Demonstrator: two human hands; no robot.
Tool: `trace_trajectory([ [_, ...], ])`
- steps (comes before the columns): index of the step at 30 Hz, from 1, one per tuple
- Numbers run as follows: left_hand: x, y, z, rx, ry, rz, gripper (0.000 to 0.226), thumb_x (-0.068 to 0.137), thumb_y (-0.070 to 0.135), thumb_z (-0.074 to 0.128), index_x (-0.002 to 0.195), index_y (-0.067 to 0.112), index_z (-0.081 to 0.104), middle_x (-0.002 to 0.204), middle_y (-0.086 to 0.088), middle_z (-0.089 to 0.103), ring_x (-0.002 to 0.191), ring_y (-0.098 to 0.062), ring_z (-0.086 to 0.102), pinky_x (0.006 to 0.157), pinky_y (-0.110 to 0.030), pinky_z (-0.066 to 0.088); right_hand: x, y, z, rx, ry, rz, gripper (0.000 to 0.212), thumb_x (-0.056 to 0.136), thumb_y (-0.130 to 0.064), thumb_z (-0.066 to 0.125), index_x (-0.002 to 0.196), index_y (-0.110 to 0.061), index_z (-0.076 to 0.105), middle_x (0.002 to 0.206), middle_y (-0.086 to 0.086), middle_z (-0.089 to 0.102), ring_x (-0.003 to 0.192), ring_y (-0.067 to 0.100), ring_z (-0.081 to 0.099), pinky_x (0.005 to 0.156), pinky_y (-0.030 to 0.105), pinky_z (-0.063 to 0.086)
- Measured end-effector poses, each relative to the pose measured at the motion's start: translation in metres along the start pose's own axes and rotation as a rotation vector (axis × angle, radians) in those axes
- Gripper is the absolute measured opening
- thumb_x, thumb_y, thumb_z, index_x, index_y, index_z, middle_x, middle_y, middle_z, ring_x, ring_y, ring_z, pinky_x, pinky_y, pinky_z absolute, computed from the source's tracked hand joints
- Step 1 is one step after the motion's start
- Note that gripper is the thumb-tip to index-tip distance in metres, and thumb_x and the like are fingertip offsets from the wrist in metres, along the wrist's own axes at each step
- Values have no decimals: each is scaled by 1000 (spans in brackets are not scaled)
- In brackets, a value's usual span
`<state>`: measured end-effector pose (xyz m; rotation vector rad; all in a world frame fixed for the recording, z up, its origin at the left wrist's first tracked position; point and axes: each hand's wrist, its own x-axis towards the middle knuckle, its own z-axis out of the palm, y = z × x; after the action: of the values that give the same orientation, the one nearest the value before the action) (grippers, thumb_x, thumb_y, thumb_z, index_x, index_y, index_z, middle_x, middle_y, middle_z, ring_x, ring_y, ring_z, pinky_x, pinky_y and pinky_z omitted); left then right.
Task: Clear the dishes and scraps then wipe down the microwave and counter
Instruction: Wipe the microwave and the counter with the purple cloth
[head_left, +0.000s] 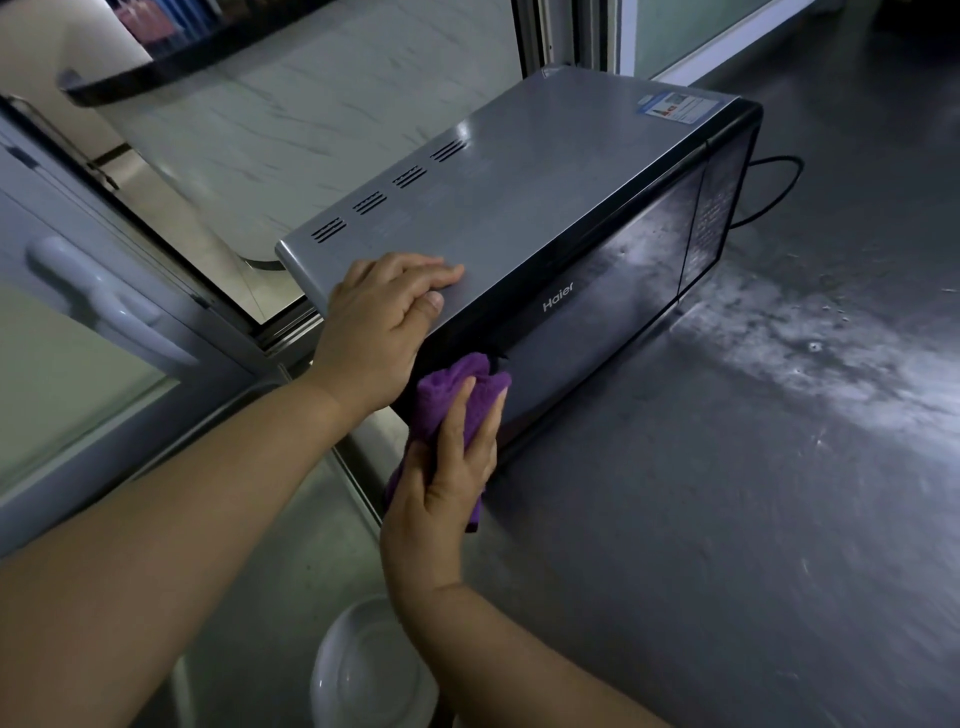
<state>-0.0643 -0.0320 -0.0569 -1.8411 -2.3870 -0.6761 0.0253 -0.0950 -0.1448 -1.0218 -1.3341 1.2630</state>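
Microwave wiping is under way: it sits on the dark counter, door facing the camera. The left hand lies on the top near corner of the microwave, fingers flat and together, thumb over the front edge, bracing rather than gripping. The right hand presses a folded purple cloth against the door's near end, fingers spread over it. I judge the dishes mostly cleared (a white bowl sits below the microwave, apparently in a sink). Pale smears and specks remain on the door's far end and on the counter beyond the microwave, so most wiping is left.
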Motion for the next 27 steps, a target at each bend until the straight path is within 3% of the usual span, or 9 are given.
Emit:
trace_trajectory([
  [2, 1, 0, 0, 2, -3, 5, 39, 92, 27, 35, 122, 21, 59, 126, 1, 56, 117, -24, 47, 97, -46, 35, -1, 12, 0, -19, 26, -34, 72, 86, -5, 49, 143, -36, 17, 156, -7, 4, 140, -2, 7, 108, 8, 5],
  [4, 0, 0, 1, -1, 2, 5, 39, 92, 27, 35, 122, 21, 59, 126, 1, 56, 116, -25, 48, 96, -47, 36, -4, 27, 0, -19, 16, 11, 73, 86, -5, 48, 143, -38, 17, 156, -9, 2, 140, -3, 5, 109, 9, 5],
  [8, 0, 0, 0, -3, 16, 8, 38, 92, 26, 36, 121, 21, 60, 125, 1, 57, 115, -25, 49, 96, -46, 37, -1, 58, -12, 6, -11, 313, 79, 88, 8, 47, 130, -53, 17, 154, -14, -2, 143, 5, 6, 112, 18, 9],
  [12, 1, -1, 0, 2, 1, 4, 38, 92, 27, 35, 122, 22, 59, 125, 2, 56, 116, -23, 48, 97, -46, 36, 4, 64, -12, -52, -20, 456, 73, 92, 2, 46, 137, -44, 12, 157, -7, 1, 142, 14, 12, 107, 16, 8],
  [16, 1, 0, -1, -2, 4, 2, 39, 92, 28, 34, 121, 21, 60, 125, 2, 57, 116, -23, 49, 96, -46, 36, 8, 44, -2, -11, -24, 646, 69, 95, -6, 42, 146, -36, 7, 158, 0, 0, 141, 24, 17, 111, 27, 15],
  [19, 0, 1, -2, -13, 4, -4, 39, 92, 27, 35, 121, 21, 61, 124, 1, 58, 115, -23, 49, 96, -46, 36, 2, 18, 2, 26, -50, 466, 75, 94, -4, 43, 139, -48, 1, 157, -3, -3, 139, 15, 14, 112, 23, 14],
  [23, 0, 4, -3, -17, -4, -9, 39, 92, 28, 35, 121, 20, 60, 124, 2, 57, 116, -23, 49, 97, -46, 35, -8, 0, 11, -29, -57, 205, 87, 90, -1, 47, 137, -46, -11, 150, -19, -13, 124, -5, 7, 96, -2, -3],
  [25, 0, 4, -3, -14, -3, -5, 39, 92, 28, 34, 121, 20, 60, 125, 1, 57, 116, -23, 48, 97, -46, 35, -10, 0, 9, -61, -56, 124, 91, 87, 2, 49, 140, -46, -8, 150, -19, -15, 126, -2, 8, 98, 0, -3],
  [27, 0, 3, -3, -7, -5, 3, 39, 93, 27, 34, 121, 19, 60, 125, 0, 57, 116, -24, 48, 97, -46, 36, -10, 10, 2, -141, -42, -14, 93, 84, 5, 53, 145, -44, 4, 154, -8, -7, 133, 9, 15, 107, 12, 6],
])
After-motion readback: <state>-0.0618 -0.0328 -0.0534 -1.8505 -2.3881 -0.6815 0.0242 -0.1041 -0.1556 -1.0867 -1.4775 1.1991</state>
